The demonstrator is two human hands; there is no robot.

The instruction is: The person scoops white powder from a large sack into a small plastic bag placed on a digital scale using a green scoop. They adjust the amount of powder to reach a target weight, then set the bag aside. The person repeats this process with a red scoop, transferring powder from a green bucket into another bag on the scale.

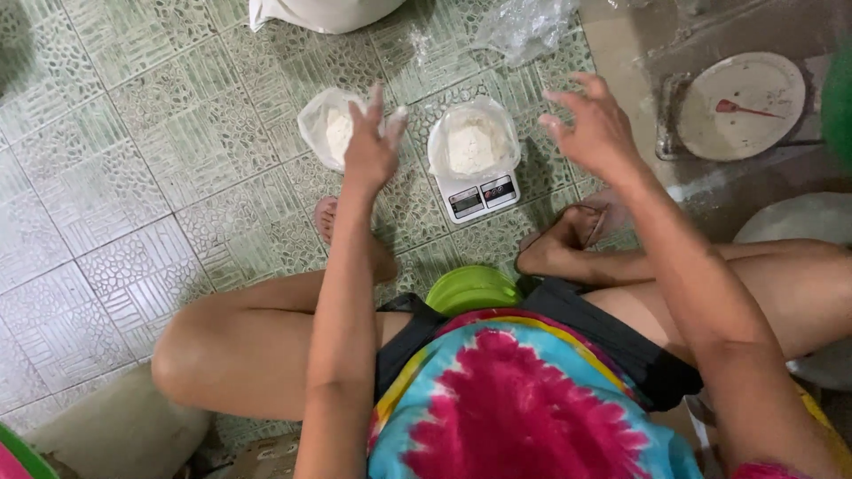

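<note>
Flour bag [473, 142], clear plastic and open at the top, is seen sitting on the small white digital kitchen scale [480, 193] on the green patterned floor tiles [133, 177], and a fair heap of white powder is already held inside it. A second clear bag [327, 129], also with white powder in it, is set on the tiles just to the left, so one portion looks to be filled and put aside while the one on the scale is being weighed; neither bag is tied shut, and the scale's display is too small to be read. The left hand [371, 146] is raised over the gap between the two bags, fingers spread wide and dusted white, nothing gripped. The right hand [593, 129] is held up to the right of the scale, well open too, fingers loosely curled, empty, near the weighing bag but not touching it. Crumpled clear plastic [524, 27] is lying beyond the scale, a white sack [319, 13] further left, and a dial scale [741, 106] off to the right.
</note>
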